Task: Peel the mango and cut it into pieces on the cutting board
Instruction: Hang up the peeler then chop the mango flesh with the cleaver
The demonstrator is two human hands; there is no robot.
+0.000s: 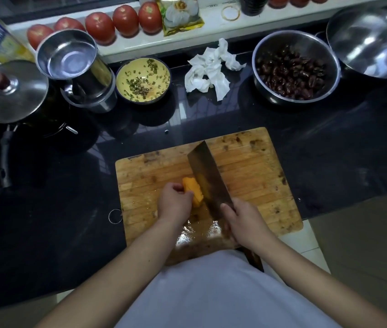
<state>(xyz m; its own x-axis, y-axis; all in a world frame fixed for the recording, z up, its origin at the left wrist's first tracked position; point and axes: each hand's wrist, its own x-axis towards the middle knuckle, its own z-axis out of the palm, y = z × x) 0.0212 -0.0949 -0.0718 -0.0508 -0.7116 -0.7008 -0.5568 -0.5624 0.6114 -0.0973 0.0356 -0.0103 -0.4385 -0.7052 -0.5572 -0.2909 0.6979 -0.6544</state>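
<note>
— Where is the mango [191, 190] right now?

— On the cutting board [247, 166], a little toward the board's near left part. It is already peeled, all orange flesh. The board itself lies at the near edge of the dark surface [329, 143].

— And the hands?

— The left hand [174, 201] is on the mango from the left, its grip curled over the fruit and pinning it to the board. The right hand [242, 220] has its grip wrapped tight round the handle of the cleaver [208, 178]. The wide blade stands just right of the mango, touching its side, and points toward the board's far edge.

— Anything wet on the board?

— Yes, a shiny wet patch near the board's near edge, between the two wrists.

— What else stands on the surface?

— Along the far edge: a pot with a lid [10, 91] at the far left corner, a steel cup [69, 58], a yellow bowl [143, 80] with chopped green bits, crumpled paper towel [211, 69], a steel bowl [295, 67] of dark red fruit and another steel bowl [370, 42]. A row of tomatoes [99, 26] sits on the white ledge behind them.
</note>
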